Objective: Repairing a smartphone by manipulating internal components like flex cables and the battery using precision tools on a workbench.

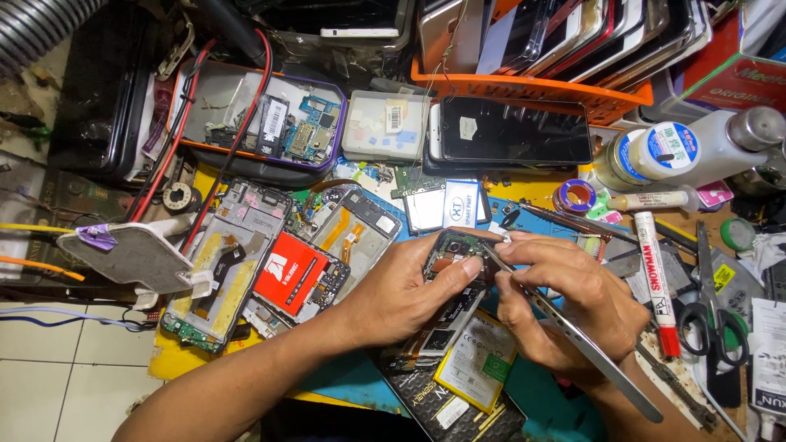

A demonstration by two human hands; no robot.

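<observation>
We've got an opened phone at bench centre, w/ our left hand clasped round its left edge, thumb pressed on the top end. Our right hand pinches metal tweezers, tips touching the phone's upper right corner. Just left lie two more stripped phone frames. Right of us: a red-capped marker & black scissors.

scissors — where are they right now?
Head view, far right of the bench: the black-handled scissors lie just right of the red-and-white marker, beyond the right hand.
</observation>
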